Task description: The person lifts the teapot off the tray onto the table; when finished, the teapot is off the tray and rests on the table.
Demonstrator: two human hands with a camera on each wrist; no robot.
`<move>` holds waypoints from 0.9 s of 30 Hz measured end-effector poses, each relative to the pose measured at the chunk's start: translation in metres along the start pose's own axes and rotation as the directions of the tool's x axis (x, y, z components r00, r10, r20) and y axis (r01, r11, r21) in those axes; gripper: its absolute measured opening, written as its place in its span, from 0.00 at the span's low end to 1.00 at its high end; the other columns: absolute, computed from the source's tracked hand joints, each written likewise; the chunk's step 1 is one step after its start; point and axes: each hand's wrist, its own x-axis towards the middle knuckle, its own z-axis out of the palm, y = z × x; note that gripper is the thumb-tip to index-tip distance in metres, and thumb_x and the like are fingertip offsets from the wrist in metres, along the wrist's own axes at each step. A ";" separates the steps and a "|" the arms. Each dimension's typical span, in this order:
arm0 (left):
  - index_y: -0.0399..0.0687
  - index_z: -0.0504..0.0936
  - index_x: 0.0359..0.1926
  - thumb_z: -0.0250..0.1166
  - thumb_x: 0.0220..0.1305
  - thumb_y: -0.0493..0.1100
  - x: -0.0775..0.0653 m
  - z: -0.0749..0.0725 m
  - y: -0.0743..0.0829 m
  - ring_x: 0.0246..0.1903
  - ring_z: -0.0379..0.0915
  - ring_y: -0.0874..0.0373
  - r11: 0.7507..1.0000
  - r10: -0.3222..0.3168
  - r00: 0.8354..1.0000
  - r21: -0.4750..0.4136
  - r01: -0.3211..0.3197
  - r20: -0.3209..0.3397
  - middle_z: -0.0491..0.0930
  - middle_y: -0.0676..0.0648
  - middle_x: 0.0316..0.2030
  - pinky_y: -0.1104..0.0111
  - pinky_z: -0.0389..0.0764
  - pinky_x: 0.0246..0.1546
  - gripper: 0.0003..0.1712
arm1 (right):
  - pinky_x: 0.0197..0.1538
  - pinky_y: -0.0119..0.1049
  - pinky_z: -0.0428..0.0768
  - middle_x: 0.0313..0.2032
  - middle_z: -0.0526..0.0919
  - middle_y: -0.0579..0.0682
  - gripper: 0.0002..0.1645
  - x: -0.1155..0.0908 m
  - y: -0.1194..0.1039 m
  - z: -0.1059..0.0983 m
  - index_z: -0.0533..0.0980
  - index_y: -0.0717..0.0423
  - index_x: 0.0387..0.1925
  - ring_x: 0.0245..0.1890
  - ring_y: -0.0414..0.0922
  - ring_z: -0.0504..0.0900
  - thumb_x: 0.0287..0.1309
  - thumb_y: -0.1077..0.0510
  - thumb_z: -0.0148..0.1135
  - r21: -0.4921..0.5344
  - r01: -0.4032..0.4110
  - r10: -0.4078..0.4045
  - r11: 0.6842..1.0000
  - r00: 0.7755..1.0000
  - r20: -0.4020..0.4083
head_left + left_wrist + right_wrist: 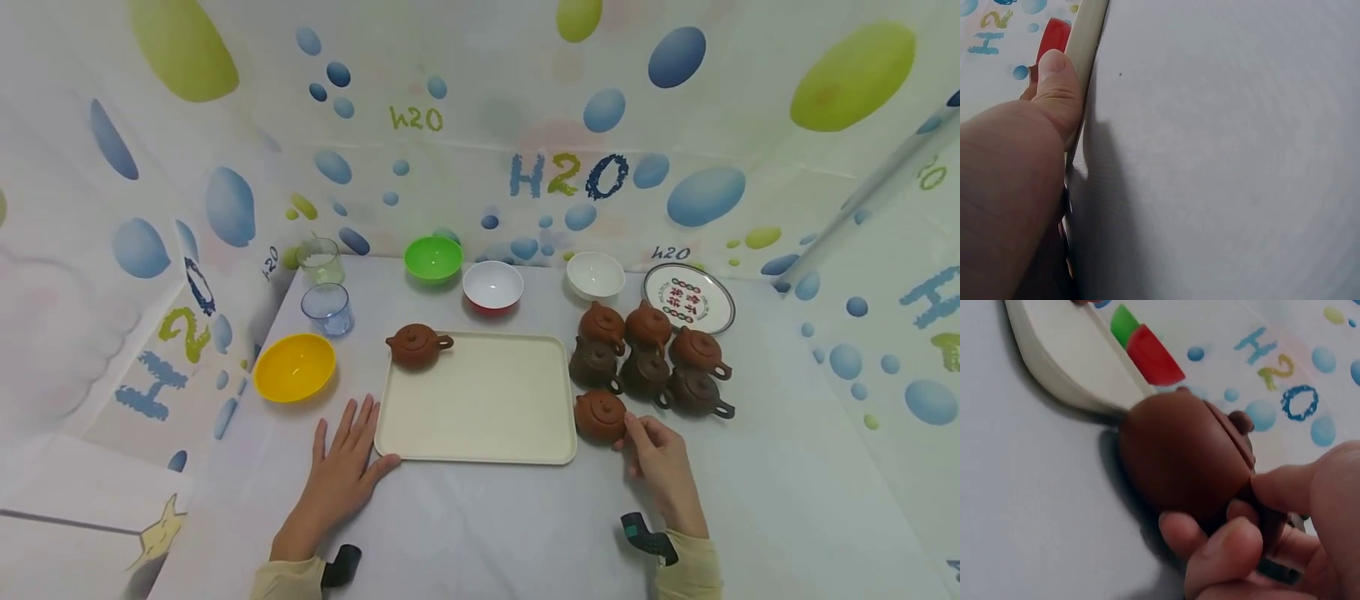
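My right hand (663,458) pinches the handle of a reddish-brown clay teapot (600,415), fingers and thumb close together at its side. In the right wrist view the round body of this teapot (1179,456) shows large, close to the tray's corner. A cream rectangular tray (480,408) lies in front of me. At its left side my left hand (341,471) rests with fingers spread and straight, the thumb (1057,84) on the tray's rim. Another reddish-brown teapot (416,347) sits on the tray's far left corner, its handle pointing right.
Right of the tray stand several teapots, reddish ones (697,350) behind and dark brown ones (645,373) in front. An oval patterned plate (718,310) lies behind them. Green (433,258), red-and-white (492,285), white (595,276) and yellow bowls (294,368) and two glasses (327,308) stand around.
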 end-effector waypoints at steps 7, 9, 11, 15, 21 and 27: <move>0.40 0.51 0.85 0.63 0.75 0.62 0.000 0.002 -0.001 0.86 0.34 0.35 1.000 0.013 0.999 -0.008 -0.014 -0.032 0.46 0.37 0.87 0.33 0.23 0.82 0.53 | 0.19 0.32 0.67 0.30 0.87 0.40 0.28 0.003 -0.002 -0.004 0.80 0.54 0.45 0.16 0.40 0.73 0.75 0.32 0.60 -0.003 -0.041 0.041 0.999 0.999 0.029; 0.40 0.51 0.86 0.63 0.75 0.62 0.000 0.002 -0.001 0.86 0.33 0.35 1.000 0.010 1.000 -0.007 -0.010 -0.025 0.46 0.37 0.87 0.33 0.23 0.82 0.53 | 0.19 0.32 0.67 0.31 0.87 0.40 0.28 0.002 -0.002 -0.004 0.80 0.53 0.46 0.17 0.41 0.74 0.74 0.31 0.60 -0.010 -0.055 0.055 0.998 0.998 0.030; 0.40 0.50 0.86 0.63 0.76 0.62 0.000 0.002 -0.002 0.87 0.32 0.36 1.000 0.005 1.000 -0.001 -0.005 -0.011 0.45 0.37 0.87 0.33 0.24 0.82 0.53 | 0.19 0.32 0.68 0.31 0.87 0.41 0.28 0.001 -0.002 -0.004 0.79 0.53 0.46 0.17 0.41 0.74 0.74 0.31 0.60 -0.015 -0.066 0.067 0.998 0.997 0.027; 0.40 0.49 0.86 0.62 0.76 0.63 0.000 0.002 -0.002 0.87 0.31 0.36 1.000 -0.002 1.000 0.003 0.002 0.001 0.44 0.38 0.87 0.33 0.23 0.82 0.53 | 0.19 0.31 0.69 0.31 0.87 0.41 0.28 -0.001 -0.003 -0.004 0.79 0.54 0.47 0.17 0.40 0.75 0.75 0.32 0.60 0.002 -0.070 0.070 0.998 0.997 0.019; 0.40 0.49 0.86 0.63 0.76 0.62 -0.001 0.000 0.001 0.87 0.31 0.36 1.000 -0.005 1.000 -0.008 0.005 0.003 0.44 0.38 0.87 0.33 0.22 0.82 0.53 | 0.19 0.31 0.73 0.31 0.88 0.42 0.27 -0.003 -0.002 0.000 0.78 0.54 0.47 0.17 0.40 0.77 0.75 0.34 0.61 0.037 -0.061 0.061 0.997 0.998 -0.005; 0.40 0.49 0.86 0.63 0.75 0.62 -0.001 -0.002 0.002 0.87 0.31 0.36 1.000 -0.008 1.000 -0.011 0.008 0.009 0.43 0.38 0.87 0.33 0.22 0.82 0.53 | 0.20 0.31 0.75 0.32 0.86 0.42 0.25 -0.002 0.003 0.002 0.77 0.55 0.49 0.17 0.40 0.78 0.76 0.37 0.61 0.040 -0.014 0.015 0.999 0.999 -0.035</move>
